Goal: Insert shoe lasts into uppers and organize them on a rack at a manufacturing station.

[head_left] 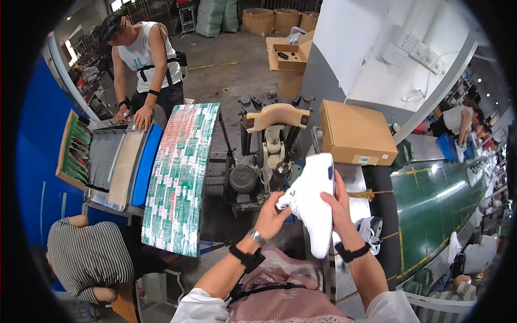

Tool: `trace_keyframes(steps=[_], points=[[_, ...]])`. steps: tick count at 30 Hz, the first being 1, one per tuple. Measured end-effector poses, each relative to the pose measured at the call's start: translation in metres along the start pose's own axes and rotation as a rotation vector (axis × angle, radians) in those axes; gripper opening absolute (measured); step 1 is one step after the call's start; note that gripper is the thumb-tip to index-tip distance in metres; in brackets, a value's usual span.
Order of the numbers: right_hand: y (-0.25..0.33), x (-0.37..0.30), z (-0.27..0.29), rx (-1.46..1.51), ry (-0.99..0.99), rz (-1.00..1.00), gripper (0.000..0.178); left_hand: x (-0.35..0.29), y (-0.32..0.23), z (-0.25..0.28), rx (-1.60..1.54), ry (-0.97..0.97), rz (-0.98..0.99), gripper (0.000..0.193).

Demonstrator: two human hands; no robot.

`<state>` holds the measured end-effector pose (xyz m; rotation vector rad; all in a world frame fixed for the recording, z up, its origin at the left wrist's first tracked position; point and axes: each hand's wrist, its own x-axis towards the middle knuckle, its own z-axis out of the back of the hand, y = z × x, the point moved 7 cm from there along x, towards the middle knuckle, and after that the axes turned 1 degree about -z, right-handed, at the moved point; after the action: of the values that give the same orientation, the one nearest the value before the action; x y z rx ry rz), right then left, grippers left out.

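A white shoe (315, 210) is held up in front of me, its toe pointing down towards my body. My right hand (339, 210) is closed around its right side, with the thumb lying across the white surface. On the left, my left hand (270, 216) pinches a small crumpled white piece (284, 200) beside the shoe's upper; whether it is lace, tongue or stuffing I cannot tell. Past the shoe stands a machine with a curved tan pad (277, 117) on top. Another shoe, white and dark (370, 234), lies to the right of my right hand.
A closed cardboard box (358, 133) sits beyond my right hand, next to a dark belt edge (381, 202) and a green surface (431, 199). Left of the machine is a taped green-and-white board (180, 177). One co-worker (148, 59) stands far left; another in stripes (89, 258) bends nearby.
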<state>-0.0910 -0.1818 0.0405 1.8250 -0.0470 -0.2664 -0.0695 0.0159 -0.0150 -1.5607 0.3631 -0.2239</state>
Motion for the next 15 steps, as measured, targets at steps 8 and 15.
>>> trace_keyframes(steps=[8,15], points=[[0.029,0.059,-0.072,-1.113,-0.09,0.325,0.099,0.038,0.085,0.014,-0.411,-0.2,0.247,0.02],[0.043,0.061,-0.116,-1.506,0.027,0.344,0.096,0.045,0.112,-0.01,-0.526,-0.139,0.348,0.017]])
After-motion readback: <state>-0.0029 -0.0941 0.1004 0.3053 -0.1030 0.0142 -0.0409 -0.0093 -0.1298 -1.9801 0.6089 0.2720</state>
